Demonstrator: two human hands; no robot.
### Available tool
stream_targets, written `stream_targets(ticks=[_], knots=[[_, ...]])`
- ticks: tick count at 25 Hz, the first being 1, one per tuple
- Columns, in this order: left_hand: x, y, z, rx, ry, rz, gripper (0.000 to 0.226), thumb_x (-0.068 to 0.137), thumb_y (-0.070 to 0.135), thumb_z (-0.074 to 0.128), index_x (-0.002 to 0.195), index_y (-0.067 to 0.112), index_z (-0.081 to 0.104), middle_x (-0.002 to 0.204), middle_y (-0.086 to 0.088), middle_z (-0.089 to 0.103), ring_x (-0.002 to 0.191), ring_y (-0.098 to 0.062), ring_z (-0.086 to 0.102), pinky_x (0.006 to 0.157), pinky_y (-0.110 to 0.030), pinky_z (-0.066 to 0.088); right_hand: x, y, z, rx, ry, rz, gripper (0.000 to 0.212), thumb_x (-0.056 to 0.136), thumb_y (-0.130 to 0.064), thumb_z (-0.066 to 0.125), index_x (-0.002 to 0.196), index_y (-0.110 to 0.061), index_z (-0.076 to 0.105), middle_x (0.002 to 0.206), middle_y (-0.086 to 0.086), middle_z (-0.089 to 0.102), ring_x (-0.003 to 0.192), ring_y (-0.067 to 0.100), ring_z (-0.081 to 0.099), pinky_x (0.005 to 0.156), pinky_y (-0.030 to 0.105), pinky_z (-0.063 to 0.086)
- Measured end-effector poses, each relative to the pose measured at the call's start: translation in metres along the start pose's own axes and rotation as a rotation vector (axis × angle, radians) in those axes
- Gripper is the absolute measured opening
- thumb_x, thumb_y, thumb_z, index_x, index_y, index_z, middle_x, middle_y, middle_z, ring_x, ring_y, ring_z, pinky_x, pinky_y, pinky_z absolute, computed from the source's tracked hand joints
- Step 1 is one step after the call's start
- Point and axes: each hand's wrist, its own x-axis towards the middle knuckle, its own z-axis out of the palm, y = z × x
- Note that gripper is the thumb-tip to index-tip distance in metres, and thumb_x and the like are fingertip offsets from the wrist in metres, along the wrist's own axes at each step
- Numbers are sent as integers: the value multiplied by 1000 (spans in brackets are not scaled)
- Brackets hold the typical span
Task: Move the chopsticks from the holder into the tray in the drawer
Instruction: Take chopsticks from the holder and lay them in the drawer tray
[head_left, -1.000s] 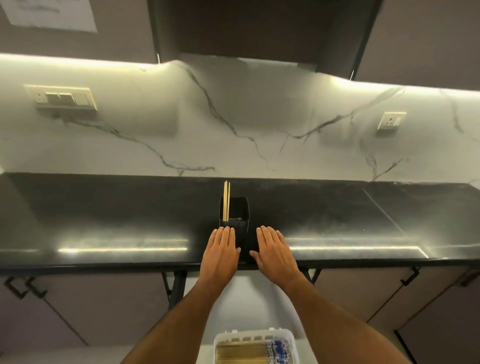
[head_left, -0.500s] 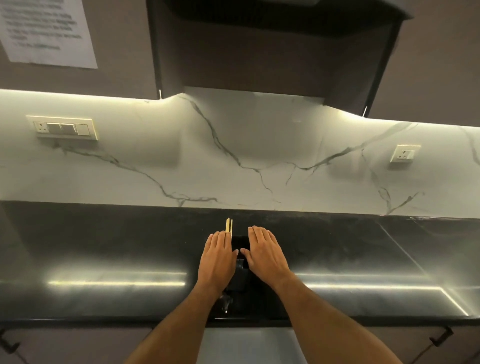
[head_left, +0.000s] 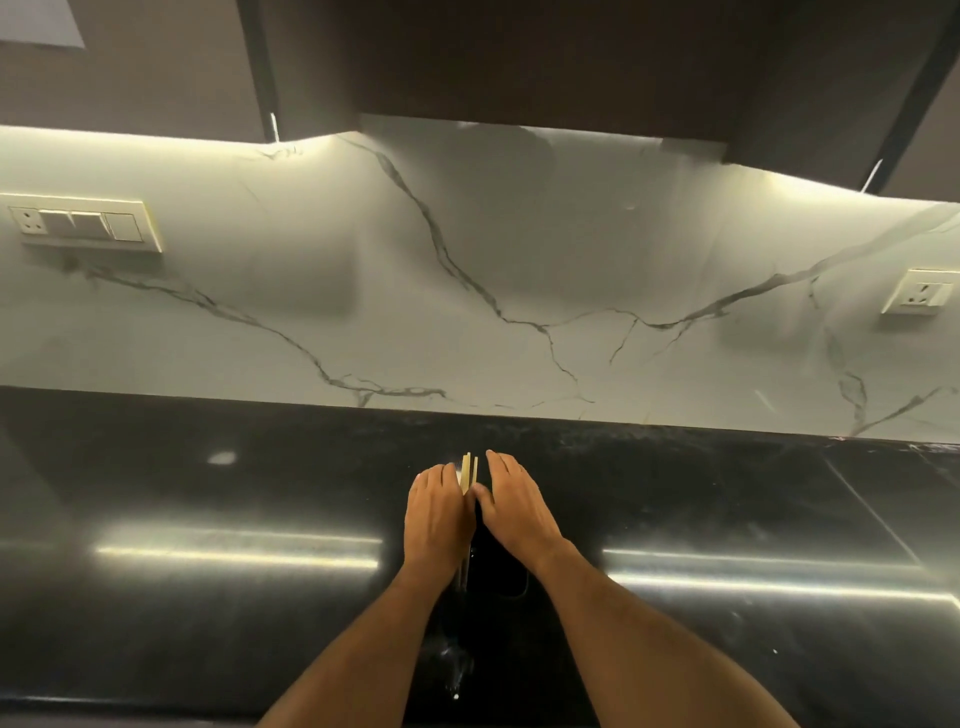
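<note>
A pair of pale wooden chopsticks (head_left: 469, 469) stands upright in a black holder (head_left: 501, 574) on the black counter. The holder is mostly hidden under my hands. My left hand (head_left: 438, 519) is curled against the left side of the chopsticks, fingers closed around them. My right hand (head_left: 516, 512) lies over the holder's right side with its fingers stretched out, and its thumb tip touches the chopsticks. The lower part of the sticks shows between my wrists. Neither the drawer nor its tray is in view.
The glossy black counter (head_left: 234, 597) runs the full width, with a white marble backsplash (head_left: 519, 260) behind it. A switch plate (head_left: 83, 223) is on the wall at left, a socket (head_left: 919, 293) at right. Dark cabinets (head_left: 545, 57) hang overhead.
The view has tilted up, so the tray and drawer dropped out of sight. Both hands moved forward from the counter's edge onto the holder, and my left hand closed on the chopsticks.
</note>
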Motion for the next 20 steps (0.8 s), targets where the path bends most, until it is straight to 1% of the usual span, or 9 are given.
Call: stream_targets(ticks=[2,3,7,8,10,12,15,17,20], knots=[[6,0,5,-33,-18,12,10,96,16,64,106,16,66,102,0,70,95,-14,64,93,-28,52,10,-4,5,181,1,160,45,104,-23,51,146,-8,45,146,10,52,130,25,54,105,29,41],[8,0,6,-60,-25,14,9,96,15,64,104,15,67,100,-1,71,93,-13,65,91,-28,53,15,-5,7,252,0,226,49,104,-23,52,150,-11,41,148,7,50,132,23,53,106,29,41],[11,2,10,-189,-19,-11,6,94,9,65,98,14,68,95,-2,71,84,-11,63,82,-27,55,29,-7,15,450,3,367,54,98,-12,63,149,-10,44,142,9,58,128,22,58,109,37,48],[11,2,11,-225,-16,-27,7,94,9,65,98,13,68,96,-1,70,84,-11,63,81,-27,56,31,-7,15,480,17,389,55,96,-9,66,148,-9,46,137,10,62,123,22,61,106,37,50],[10,2,11,-289,-11,-56,9,94,8,65,101,13,67,97,0,69,83,-10,63,78,-27,57,34,-6,16,515,62,427,52,93,-4,69,142,-7,53,124,11,69,107,15,67,97,27,55],[9,2,10,-318,-1,-62,11,94,6,63,101,14,66,96,1,68,82,-10,63,76,-27,57,34,-6,14,530,98,446,45,89,-2,73,133,-7,62,114,9,73,96,10,69,87,20,54],[5,2,9,-366,30,-59,11,95,5,62,100,13,67,95,1,68,81,-9,62,75,-27,57,31,-5,12,563,137,468,37,85,0,77,121,-7,70,104,8,76,90,11,73,81,21,59],[1,4,7,-398,54,-71,9,95,8,64,101,14,67,95,3,67,80,-8,62,72,-23,56,29,-7,10,594,168,494,34,84,1,78,116,-8,73,98,7,77,85,10,74,72,16,58],[0,7,3,-490,53,-155,5,96,18,64,101,20,63,94,9,63,79,-5,61,65,-18,51,27,-9,4,655,203,522,30,83,4,78,110,-9,75,89,4,77,76,8,75,62,15,58]])
